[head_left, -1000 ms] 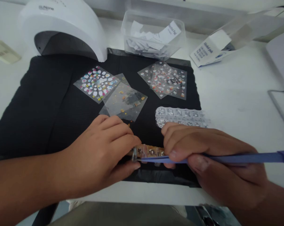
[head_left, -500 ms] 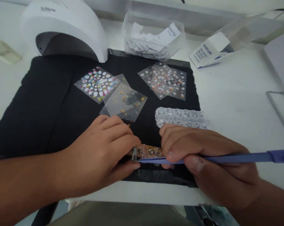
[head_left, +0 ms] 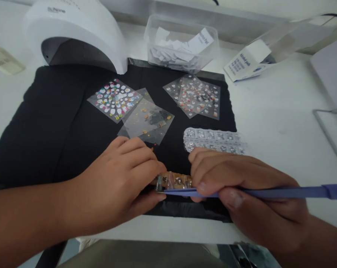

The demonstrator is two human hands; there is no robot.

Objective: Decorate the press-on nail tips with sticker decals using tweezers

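Note:
My left hand (head_left: 120, 178) pinches the left end of a narrow gold-brown strip (head_left: 172, 180), thumb below and fingers above. Clear, pinkish nail tips (head_left: 170, 181) and dark, shiny bits sit along the strip. Between the thumb and fingers of my right hand (head_left: 241, 182) lies a slim blue-purple nail brush (head_left: 271, 192), held almost level. Its narrow end meets or nearly touches the leftmost nail tip by my left thumb; the exact contact is too small to make out. My right fingers cover the strip's right end.
Sticker sheets (head_left: 115, 98) and a clear rhinestone case (head_left: 210, 138) lie on the black cloth (head_left: 53, 123). Behind stand a white nail lamp (head_left: 81, 26), a clear tub (head_left: 182, 63) of alcohol pads and an alcohol pad box (head_left: 246, 63). A wire stand (head_left: 328, 137) is at right.
The back end of the brush has dipped slightly, while its narrow end stays at the same nail tip. Both hands keep their places on the strip and brush.

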